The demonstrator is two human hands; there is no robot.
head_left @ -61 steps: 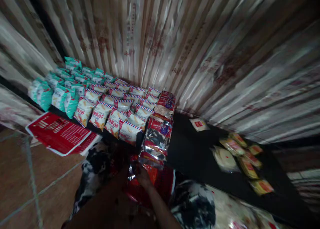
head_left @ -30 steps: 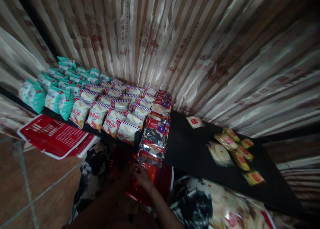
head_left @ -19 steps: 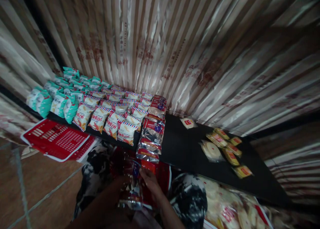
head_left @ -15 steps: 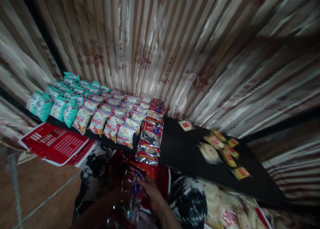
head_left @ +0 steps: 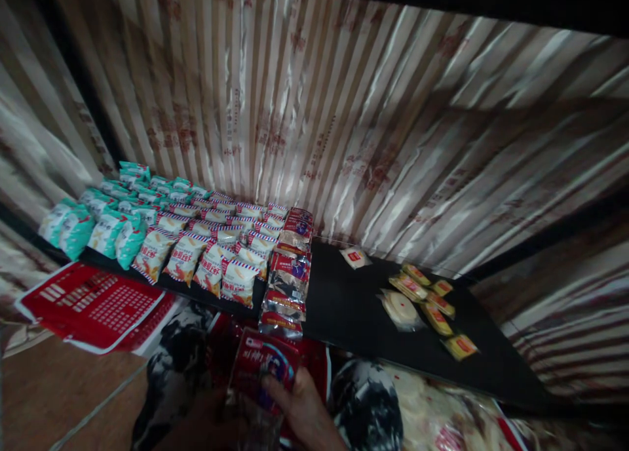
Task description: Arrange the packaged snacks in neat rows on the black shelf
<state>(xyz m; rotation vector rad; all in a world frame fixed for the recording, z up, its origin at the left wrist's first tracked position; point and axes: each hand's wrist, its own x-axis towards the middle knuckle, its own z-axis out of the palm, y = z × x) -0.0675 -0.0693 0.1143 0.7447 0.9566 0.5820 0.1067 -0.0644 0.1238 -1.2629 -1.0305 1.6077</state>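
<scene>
Packet (head_left: 253, 362), red and glossy, lies nearer me than the front end of the red row (head_left: 289, 267) on the shelf (head_left: 339, 307), and lower than it. My right hand (head_left: 299, 402) is clamped on its right side, thumb over the printed face; my left hand (head_left: 221, 411) is in shadow at the near left, and I cannot tell whether it grips. To handle this well, I should pinch lightly, support the sagging near end, keep the face smooth and stay clear of the row's front end, so nothing there gets nudged. Half a second ago the packet's print was dim and narrow; now it shows broader and brighter, while the row looks unchanged.
</scene>
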